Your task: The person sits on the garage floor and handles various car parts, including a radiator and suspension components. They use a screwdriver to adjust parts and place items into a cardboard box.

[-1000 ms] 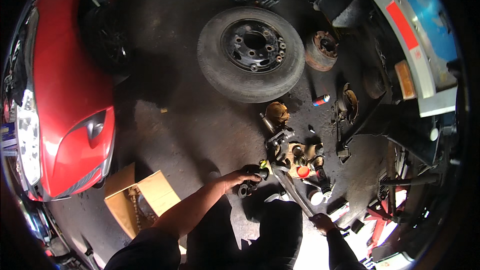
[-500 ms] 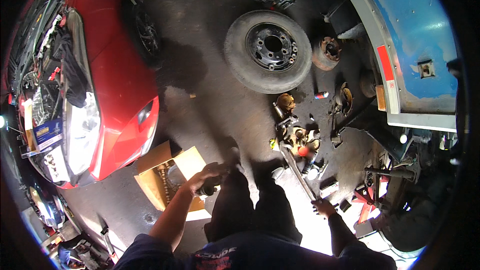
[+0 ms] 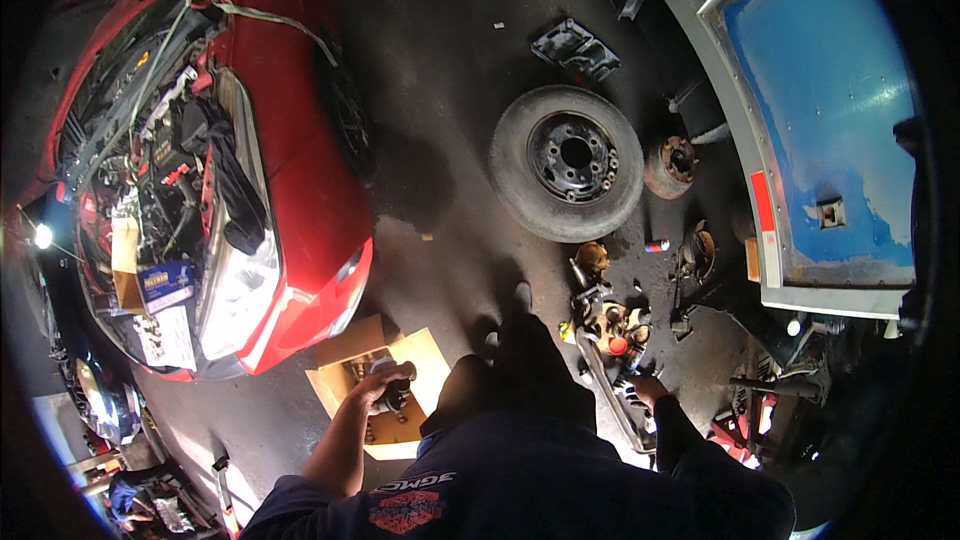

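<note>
My left hand (image 3: 380, 385) is closed on a dark metal part (image 3: 395, 395), held above an open cardboard box (image 3: 425, 370) with parts inside. On the right, my right hand (image 3: 645, 390) is beside a long metal bar (image 3: 610, 400) among small parts and tools; whether its fingers grip anything is too unclear to tell. Behind these lie a red-topped container (image 3: 618, 346), an oily bundle (image 3: 592, 258) and a spray can (image 3: 656, 245). My legs and dark shirt fill the lower middle.
A red car (image 3: 300, 180), bonnet area exposed, stands at left. A loose wheel (image 3: 535, 205) lies on the dark floor beside a rusty drum (image 3: 672, 170) and a grimy tray (image 3: 575, 45). A blue vehicle body (image 3: 820, 110) borders the right, above a red jack (image 3: 730, 430).
The view has risen and pulled back, with my feet further forward. My left hand carried its part leftward to over the box. My right hand has moved up from the bar's near end.
</note>
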Tool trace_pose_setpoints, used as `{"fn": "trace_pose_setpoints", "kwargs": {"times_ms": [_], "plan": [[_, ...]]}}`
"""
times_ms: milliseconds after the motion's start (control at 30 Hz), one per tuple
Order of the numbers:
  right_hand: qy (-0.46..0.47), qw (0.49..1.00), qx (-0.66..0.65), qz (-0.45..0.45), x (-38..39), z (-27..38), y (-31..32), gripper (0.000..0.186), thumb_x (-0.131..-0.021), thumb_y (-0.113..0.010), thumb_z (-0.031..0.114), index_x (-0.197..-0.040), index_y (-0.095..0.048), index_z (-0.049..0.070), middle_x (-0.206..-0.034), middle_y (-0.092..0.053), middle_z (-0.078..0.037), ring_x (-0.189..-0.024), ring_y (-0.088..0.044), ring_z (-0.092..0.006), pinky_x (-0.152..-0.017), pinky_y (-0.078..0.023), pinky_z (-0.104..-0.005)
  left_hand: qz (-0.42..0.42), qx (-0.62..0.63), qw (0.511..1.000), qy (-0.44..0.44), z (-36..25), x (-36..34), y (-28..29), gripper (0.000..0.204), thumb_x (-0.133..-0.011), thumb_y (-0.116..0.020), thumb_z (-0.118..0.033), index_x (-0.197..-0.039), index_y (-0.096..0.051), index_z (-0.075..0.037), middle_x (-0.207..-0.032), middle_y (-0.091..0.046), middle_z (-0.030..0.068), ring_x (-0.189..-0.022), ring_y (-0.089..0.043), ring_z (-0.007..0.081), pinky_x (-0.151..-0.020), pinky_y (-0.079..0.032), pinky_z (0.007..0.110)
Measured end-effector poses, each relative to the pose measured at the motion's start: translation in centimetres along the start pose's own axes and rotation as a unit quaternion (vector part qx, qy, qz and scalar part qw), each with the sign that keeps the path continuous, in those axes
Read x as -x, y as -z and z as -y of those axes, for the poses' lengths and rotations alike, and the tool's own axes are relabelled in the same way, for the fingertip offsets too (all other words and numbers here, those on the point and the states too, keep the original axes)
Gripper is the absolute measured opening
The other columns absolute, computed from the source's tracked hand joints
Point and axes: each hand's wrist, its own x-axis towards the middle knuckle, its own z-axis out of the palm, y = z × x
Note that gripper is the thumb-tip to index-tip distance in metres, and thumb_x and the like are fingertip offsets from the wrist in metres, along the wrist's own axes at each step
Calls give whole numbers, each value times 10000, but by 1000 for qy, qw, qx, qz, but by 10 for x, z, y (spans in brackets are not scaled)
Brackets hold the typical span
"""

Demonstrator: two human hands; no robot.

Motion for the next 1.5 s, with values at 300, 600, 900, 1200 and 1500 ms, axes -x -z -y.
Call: {"fn": "trace_pose_setpoints", "kwargs": {"times_ms": [300, 600, 900, 1200, 1500], "plan": [[24, 991, 114, 58, -93, 109, 46, 352, -1111, -549, 417, -1294, -728, 175, -1085, -774, -121, -887, -762, -266, -776, -610, -448, 67, 21, 996, -52, -199, -6, -45, 371, -936, -850, -320, -1205, -694, -119, -899, -704, 21, -718, -693, 174, -675, -625, 342], [272, 960, 22, -59, -195, 461, 209, 391, -1083, -613, 315, -1407, -663, 103, -1196, -742, -150, -962, -728, -255, -886, -576, -446, 6, -29, 991, -133, -450, 12, -104, 243, -973, -795, -295, -1081, -627, -156, -748, -528, -48, -610, -547, 117, -531, -492, 302], [370, 770, 512, -88, -267, 688, 330, 588, -1044, -527, 172, -1627, -525, 247, -1520, -667, -143, -1251, -707, -428, -1156, -509, -533, 62, 107, 973, -193, -654, -45, -102, 296, -971, -773, -260, -1220, -686, -124, -814, -632, -22, -667, -647, 148, -604, -565, 324], [181, 972, 132, 70, -316, 755, 372, 346, -1109, -615, 421, -1313, -726, 164, -1037, -784, -64, -939, -778, -227, -810, -623, -455, -23, 50, 990, -128, -956, -111, -109, 362, -922, -852, -319, -1217, -713, -161, -886, -724, 3, -708, -687, 191, -614, -605, 381], [0, 905, -423, -49, -344, 940, 528, 411, -1102, -573, 484, -1296, -709, 148, -1047, -789, -78, -812, -761, -232, -704, -608, -404, -58, -363, 922, -124, -1283, -171, -171, 427, -839, -930, -269, -1206, -757, -135, -1039, -731, 53, -816, -716, 202, -665, -644, 427]]}}
